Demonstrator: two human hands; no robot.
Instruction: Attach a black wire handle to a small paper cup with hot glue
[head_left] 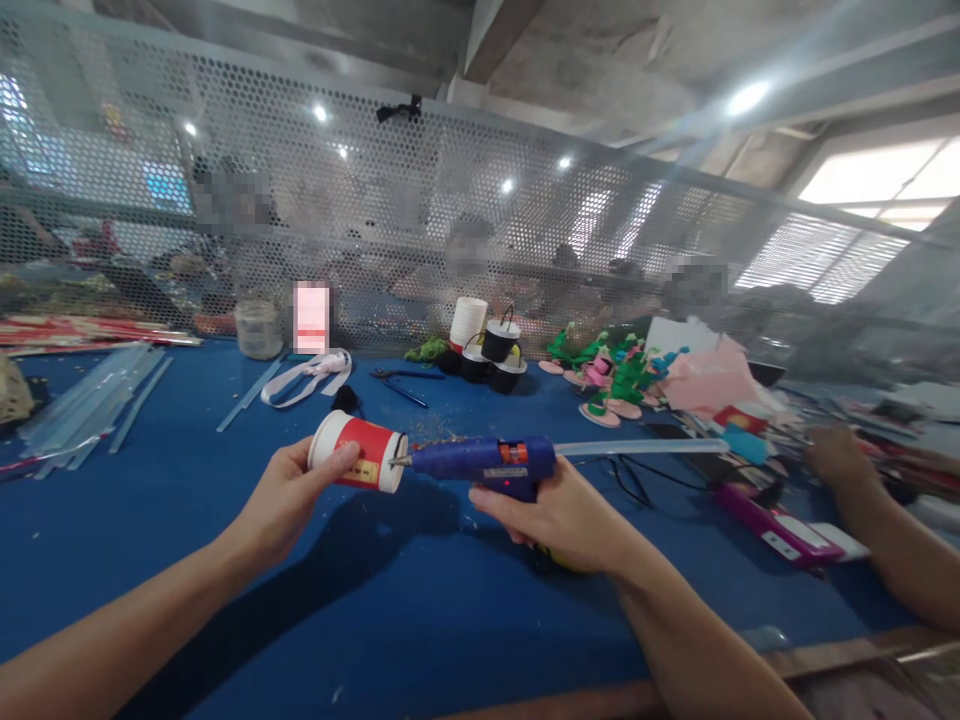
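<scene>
My left hand (pixel 289 500) is closed around a red and white paper cup (pixel 367 440), which lies on its side in the air above the blue table. In my right hand (pixel 559 510) is a blue hot glue gun (pixel 480 458), its metal nozzle pointing left at the cup's end. The tip appears to touch or nearly touch the cup near its black-lined edge; which of the two I cannot tell. A long translucent glue stick (pixel 641 448) sticks out of the back of the gun, and a small red light shows on its body.
Glue sticks (pixel 97 400) lie at left, near a jar (pixel 259 330) and white ribbon (pixel 307 380). Behind are pliers (pixel 409 385), black handled cups (pixel 501 342), stacked paper cups (pixel 469 322) and green craft plants (pixel 628 378). A purple power strip (pixel 780 525) lies right, beside another person's arm (pixel 885 530).
</scene>
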